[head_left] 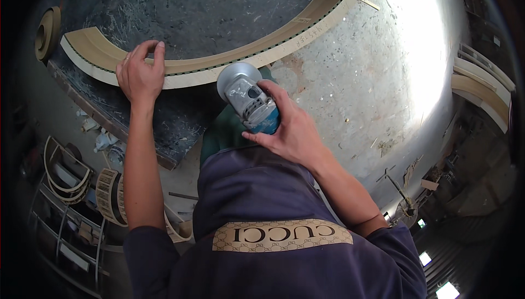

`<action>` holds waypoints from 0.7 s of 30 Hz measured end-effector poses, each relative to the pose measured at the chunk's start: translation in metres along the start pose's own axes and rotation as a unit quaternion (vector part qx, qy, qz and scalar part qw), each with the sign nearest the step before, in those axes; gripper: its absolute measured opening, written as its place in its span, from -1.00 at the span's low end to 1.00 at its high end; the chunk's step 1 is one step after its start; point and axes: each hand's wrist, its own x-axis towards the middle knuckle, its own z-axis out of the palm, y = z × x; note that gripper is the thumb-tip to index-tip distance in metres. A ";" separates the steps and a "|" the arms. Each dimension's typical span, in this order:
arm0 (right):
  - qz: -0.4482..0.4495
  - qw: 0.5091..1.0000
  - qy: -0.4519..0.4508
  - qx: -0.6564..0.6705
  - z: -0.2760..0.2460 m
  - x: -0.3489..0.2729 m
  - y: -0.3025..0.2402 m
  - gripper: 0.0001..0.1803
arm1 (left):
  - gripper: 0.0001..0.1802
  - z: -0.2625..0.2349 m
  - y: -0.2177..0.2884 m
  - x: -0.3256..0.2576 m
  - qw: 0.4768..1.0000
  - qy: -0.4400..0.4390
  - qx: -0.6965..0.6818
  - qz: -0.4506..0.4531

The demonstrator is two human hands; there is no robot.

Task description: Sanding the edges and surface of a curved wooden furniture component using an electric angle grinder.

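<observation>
My right hand (291,132) is wrapped round the body of an angle grinder (249,99), blue at the grip with a grey metal head. Its round pale disc (234,75) is at the outer edge of a large curved wooden piece (219,72); whether they touch I cannot tell. The curved piece has a light rim and a row of dark marks along it. My left hand (142,72) rests on its left part, fingers bent over the inner edge and thumb apart. Nothing shows in that hand.
Under the curved piece lies a dark, scuffed work table (180,12). A round wooden piece (48,34) sits at its left end. Curved wooden frames (68,173) stand on the lower left, and another curved piece (481,91) at the far right. A wood strip (368,3) lies on the concrete floor (355,80).
</observation>
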 end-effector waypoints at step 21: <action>0.099 0.955 0.241 0.140 -0.077 -0.037 0.054 0.14 | -0.39 -0.042 -0.040 -0.005 0.934 -0.147 0.010 0.325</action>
